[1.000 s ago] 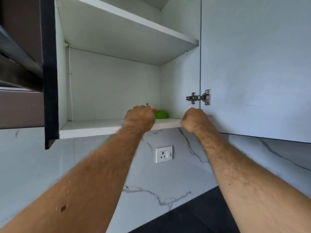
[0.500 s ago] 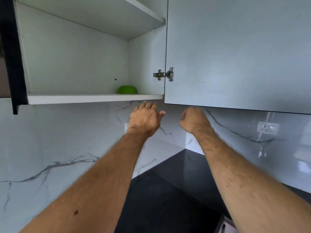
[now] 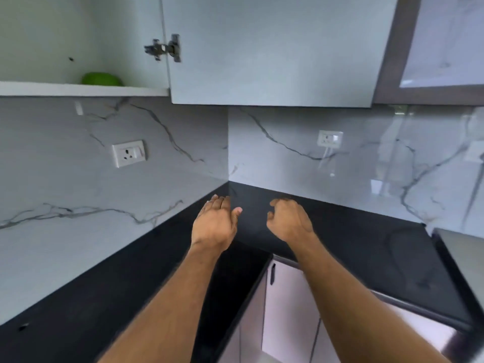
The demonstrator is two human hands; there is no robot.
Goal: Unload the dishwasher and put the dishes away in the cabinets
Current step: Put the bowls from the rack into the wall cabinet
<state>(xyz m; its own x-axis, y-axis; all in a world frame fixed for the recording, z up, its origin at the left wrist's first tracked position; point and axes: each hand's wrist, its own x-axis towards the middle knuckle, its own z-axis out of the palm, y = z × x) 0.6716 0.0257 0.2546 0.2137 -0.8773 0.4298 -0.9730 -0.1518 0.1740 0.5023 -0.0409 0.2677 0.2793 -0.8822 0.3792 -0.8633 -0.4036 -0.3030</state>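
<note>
A green bowl (image 3: 100, 79) sits upturned on the bottom shelf (image 3: 78, 89) of the open wall cabinet at the upper left. Its door (image 3: 275, 48) stands swung open to the right on a metal hinge (image 3: 165, 49). Both hands hang in the air over the black counter corner (image 3: 353, 244), well below the shelf. My left hand (image 3: 216, 224) has straight, relaxed fingers and holds nothing. My right hand (image 3: 289, 221) has loosely curled fingers and is empty too.
Marbled white wall panels carry a socket (image 3: 128, 153) on the left and another socket (image 3: 329, 138) on the right. A glass-front cabinet (image 3: 442, 48) hangs at the upper right. Pale lower cabinet doors (image 3: 288, 297) with a dark handle sit under the counter.
Both hands have dropped from the shelf edge down to counter height, leaving the green bowl on the shelf. The view has swung right and down toward the counter corner.
</note>
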